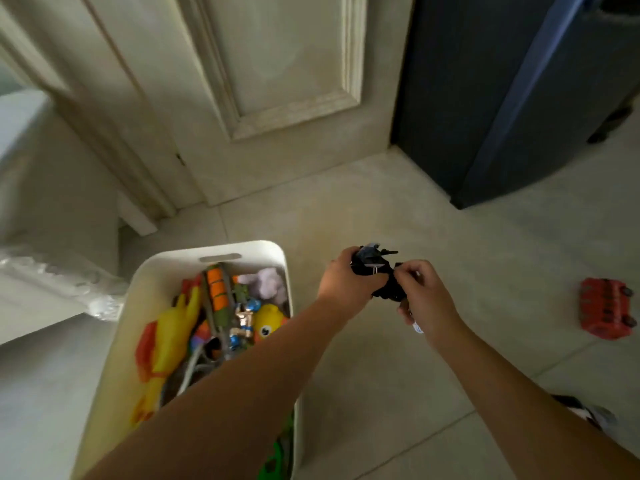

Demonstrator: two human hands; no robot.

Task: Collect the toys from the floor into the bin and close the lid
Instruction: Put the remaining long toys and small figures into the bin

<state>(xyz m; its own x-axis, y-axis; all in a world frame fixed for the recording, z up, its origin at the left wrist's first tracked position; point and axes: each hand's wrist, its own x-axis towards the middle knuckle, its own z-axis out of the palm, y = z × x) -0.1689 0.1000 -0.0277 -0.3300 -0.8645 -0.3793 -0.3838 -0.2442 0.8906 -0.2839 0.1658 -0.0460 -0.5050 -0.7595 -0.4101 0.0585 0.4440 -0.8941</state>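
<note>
At eight o'clock on the floor stands the white bin, uncovered and full of toys: a yellow rubber chicken, a yellow duck. Right of its far rim, the left hand and right hand both clamp on a black toy, raised above the floor. Toward three o'clock, a red toy car lies on the tiles.

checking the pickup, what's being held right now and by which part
A small black toy, held in both hands over the floor: the left hand wraps its upper end, and the right hand pinches its lower right end.
</note>
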